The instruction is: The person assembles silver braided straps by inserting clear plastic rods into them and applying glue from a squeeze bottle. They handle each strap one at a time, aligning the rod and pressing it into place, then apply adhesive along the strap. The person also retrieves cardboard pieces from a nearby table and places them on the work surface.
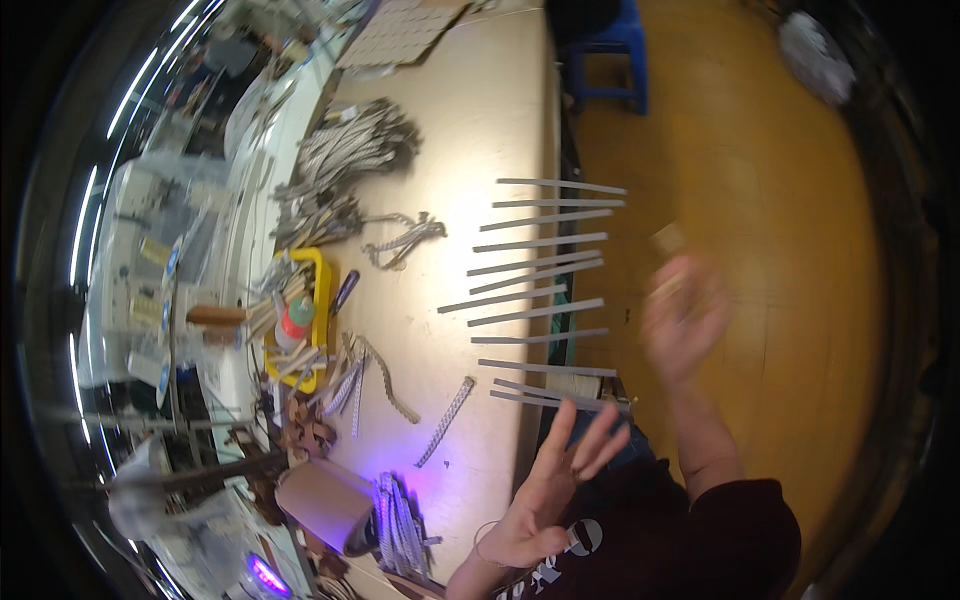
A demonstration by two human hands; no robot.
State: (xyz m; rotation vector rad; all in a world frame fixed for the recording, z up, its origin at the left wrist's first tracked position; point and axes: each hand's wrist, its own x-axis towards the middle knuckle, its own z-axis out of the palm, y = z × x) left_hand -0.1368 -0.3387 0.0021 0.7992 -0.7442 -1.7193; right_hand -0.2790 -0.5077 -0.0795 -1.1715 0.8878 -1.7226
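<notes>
both hands are lifted off the worktop [470,130] now. the left hand [545,500] is spreading its fingers wide, grasping nothing, close to the nearest grey strips [540,290]. the right hand [682,318] is blurred over the wooden floor [760,180]; it seems to be holding a small light piece, but i cannot tell surely. about a dozen strips are already lying in a row, sticking over the worktop edge. more patterned strips [345,150] are waiting in a heap behind the yellow tray [322,290], so i am judging the work as not finished.

a workshop: cluttered workbench [470,120], metal strips [545,270], yellow parts tray [320,300].
</notes>
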